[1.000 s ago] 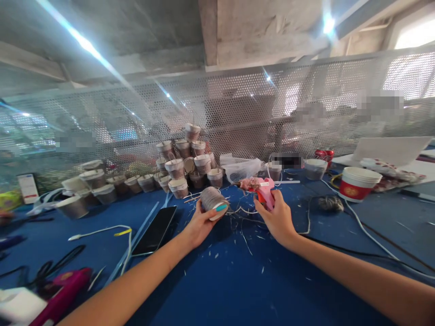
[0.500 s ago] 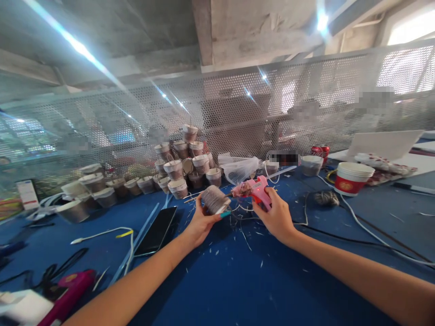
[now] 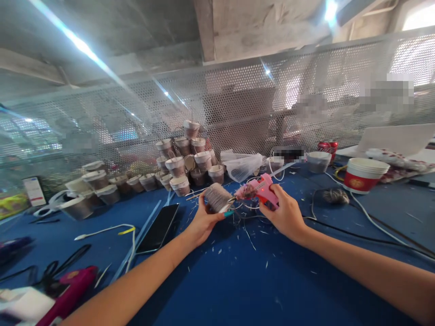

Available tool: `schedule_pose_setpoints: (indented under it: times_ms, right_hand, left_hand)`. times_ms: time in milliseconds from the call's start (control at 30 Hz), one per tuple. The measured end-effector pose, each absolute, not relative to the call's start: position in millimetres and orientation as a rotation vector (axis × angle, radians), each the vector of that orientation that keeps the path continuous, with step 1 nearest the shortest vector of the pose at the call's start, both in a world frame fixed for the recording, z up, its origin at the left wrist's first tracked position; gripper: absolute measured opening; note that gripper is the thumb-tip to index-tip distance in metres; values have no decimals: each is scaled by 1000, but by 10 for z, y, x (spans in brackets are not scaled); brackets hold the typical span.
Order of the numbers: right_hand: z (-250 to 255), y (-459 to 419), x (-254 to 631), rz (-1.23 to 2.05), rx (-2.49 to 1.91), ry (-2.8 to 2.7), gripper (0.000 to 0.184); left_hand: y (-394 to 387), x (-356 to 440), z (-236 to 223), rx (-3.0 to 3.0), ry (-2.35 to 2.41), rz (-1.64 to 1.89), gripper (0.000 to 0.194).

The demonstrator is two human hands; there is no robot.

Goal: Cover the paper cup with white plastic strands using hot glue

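Observation:
My left hand [image 3: 204, 222] is closed around a small cup wrapped in grey-brown cord [image 3: 217, 197], which lies tilted on its side with its white rim toward the lower right. In my right hand [image 3: 282, 212] is a pink hot glue gun [image 3: 260, 191], its fingers wrapped round the handle. The metal nozzle points left and meets the cup's side near the rim; whether it touches cannot be made out. A glue stick [image 3: 283, 170] sticks out of the gun's back. Thin cord and scraps lie beneath both hands on the blue table [image 3: 238, 280].
Similar wrapped cups [image 3: 176, 167] are stacked behind my left hand, with more at the left [image 3: 97, 181]. A black phone [image 3: 158, 228] lies beside my left forearm. Paper cups [image 3: 365, 175], red cans [image 3: 328, 149], a yarn ball [image 3: 335, 196] and cables are on the right. A magenta tool [image 3: 70, 294] lies at lower left.
My right hand and the glue gun have shifted slightly right in the picture, as has the scene with the camera. The gun's nozzle now sits lower, closer to the cup's rim. Both grips are unchanged.

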State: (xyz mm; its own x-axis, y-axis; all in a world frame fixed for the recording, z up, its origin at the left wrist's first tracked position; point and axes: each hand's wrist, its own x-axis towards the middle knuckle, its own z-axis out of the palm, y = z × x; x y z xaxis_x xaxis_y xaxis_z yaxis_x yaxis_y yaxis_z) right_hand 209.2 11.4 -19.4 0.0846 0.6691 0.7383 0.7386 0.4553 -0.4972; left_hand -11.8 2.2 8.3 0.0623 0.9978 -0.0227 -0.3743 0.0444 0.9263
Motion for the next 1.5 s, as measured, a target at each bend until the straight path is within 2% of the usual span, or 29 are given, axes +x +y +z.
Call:
schedule_pose_setpoints:
  times_ms: [333, 633, 1033, 1500]
  right_hand:
    - [-204, 112, 2123, -33, -1281, -1649, 25]
    - [-218, 137, 2160, -28, -1299, -1639, 28]
    - [-174, 151, 2218, -43, -1345, -1612, 29]
    - [-192, 159, 2241, -38, -1331, -1601, 26]
  left_hand:
    - [54, -109, 63, 939, 893, 1290, 97]
    - [87, -135, 12, 935, 931, 1303, 101]
    - [93, -105, 15, 891, 901, 1305, 97]
    - [81, -79, 38, 930, 952, 1313, 86]
